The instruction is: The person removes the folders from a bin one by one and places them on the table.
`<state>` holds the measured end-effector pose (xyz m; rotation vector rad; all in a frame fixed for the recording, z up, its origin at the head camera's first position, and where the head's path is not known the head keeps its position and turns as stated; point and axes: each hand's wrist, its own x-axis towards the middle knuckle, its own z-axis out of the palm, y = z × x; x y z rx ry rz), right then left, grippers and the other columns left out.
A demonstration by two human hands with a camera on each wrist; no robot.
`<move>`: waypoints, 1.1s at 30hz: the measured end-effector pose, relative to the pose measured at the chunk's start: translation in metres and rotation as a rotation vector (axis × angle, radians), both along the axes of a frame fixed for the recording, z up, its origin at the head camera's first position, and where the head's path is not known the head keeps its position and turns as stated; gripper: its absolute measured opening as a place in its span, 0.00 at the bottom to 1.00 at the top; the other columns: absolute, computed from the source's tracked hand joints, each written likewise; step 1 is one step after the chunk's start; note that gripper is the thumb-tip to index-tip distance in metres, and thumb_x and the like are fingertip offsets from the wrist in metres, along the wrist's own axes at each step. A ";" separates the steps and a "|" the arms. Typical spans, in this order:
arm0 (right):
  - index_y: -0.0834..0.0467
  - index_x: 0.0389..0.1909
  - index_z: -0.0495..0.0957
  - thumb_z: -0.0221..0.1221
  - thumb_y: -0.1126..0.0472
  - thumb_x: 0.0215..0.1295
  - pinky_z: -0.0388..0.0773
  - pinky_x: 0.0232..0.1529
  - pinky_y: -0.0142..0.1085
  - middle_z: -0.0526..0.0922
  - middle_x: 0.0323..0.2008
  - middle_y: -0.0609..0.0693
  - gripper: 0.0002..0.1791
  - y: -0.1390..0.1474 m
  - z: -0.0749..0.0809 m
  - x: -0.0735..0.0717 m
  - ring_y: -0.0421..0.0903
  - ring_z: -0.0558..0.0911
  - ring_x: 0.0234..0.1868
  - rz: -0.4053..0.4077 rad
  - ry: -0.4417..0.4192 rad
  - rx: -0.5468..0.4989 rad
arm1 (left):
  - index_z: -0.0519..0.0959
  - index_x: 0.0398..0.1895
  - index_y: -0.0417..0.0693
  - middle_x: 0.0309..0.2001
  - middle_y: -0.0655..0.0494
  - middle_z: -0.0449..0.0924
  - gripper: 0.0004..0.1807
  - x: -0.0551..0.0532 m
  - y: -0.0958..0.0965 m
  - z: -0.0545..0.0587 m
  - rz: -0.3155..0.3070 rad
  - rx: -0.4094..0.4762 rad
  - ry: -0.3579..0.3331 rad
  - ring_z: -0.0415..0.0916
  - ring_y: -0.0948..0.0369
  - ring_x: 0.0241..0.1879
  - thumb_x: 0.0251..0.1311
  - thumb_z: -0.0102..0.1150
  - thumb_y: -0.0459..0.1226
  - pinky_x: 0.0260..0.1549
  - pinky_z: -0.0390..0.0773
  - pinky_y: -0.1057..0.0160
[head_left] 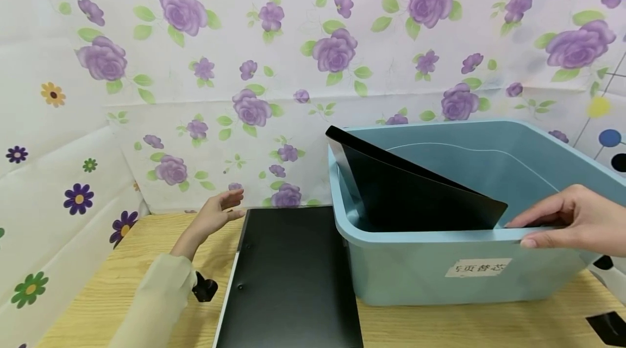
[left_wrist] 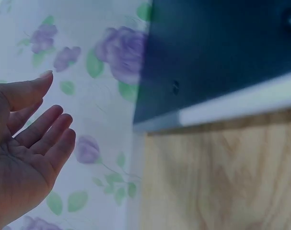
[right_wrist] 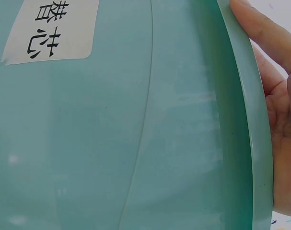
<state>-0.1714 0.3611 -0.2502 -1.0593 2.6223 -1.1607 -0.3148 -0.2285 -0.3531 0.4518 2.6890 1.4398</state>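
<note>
In the head view my right hand (head_left: 584, 223) grips the front rim of a blue plastic tub (head_left: 411, 272), thumb outside and fingers over the inside. The right wrist view shows the thumb side of the hand (right_wrist: 284, 96) against the rim (right_wrist: 258, 129). A black folder-like thing (head_left: 420, 196) leans tilted in the tub, one corner near my right fingertips. My left hand (head_left: 217, 215) is raised with fingers loosely spread and holds nothing. Right of it lies a large flat black case-like thing (head_left: 298, 277) with small round studs and a pale left edge; its exact kind cannot be told.
The tub carries a white label (head_left: 478, 267) with printed characters. Under everything is a wood-grain table (head_left: 142, 272). A flowered sheet (head_left: 235, 54) hangs behind the table and down its left side. The tub stands close against the flat black thing's right side.
</note>
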 end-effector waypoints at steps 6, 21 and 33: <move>0.53 0.43 0.82 0.58 0.78 0.52 0.78 0.24 0.32 0.85 0.34 0.43 0.21 -0.002 0.000 0.000 0.40 0.84 0.31 -0.004 0.006 0.008 | 0.56 0.67 0.39 0.64 0.35 0.59 0.31 0.002 0.011 0.018 -0.007 0.085 0.046 0.56 0.44 0.63 0.61 0.53 0.31 0.60 0.56 0.45; 0.54 0.44 0.81 0.57 0.79 0.52 0.79 0.25 0.31 0.85 0.34 0.44 0.22 0.000 -0.001 -0.001 0.40 0.84 0.32 0.024 0.013 -0.008 | 0.57 0.67 0.44 0.64 0.40 0.60 0.31 0.008 0.041 0.045 -0.047 0.171 0.104 0.57 0.49 0.64 0.61 0.53 0.31 0.62 0.56 0.50; 0.54 0.44 0.81 0.57 0.80 0.52 0.77 0.23 0.30 0.85 0.35 0.43 0.23 0.001 -0.001 -0.001 0.40 0.83 0.31 0.034 0.019 -0.008 | 0.59 0.66 0.48 0.62 0.46 0.64 0.31 0.017 0.063 0.068 -0.104 0.249 0.186 0.61 0.54 0.62 0.59 0.57 0.35 0.60 0.61 0.55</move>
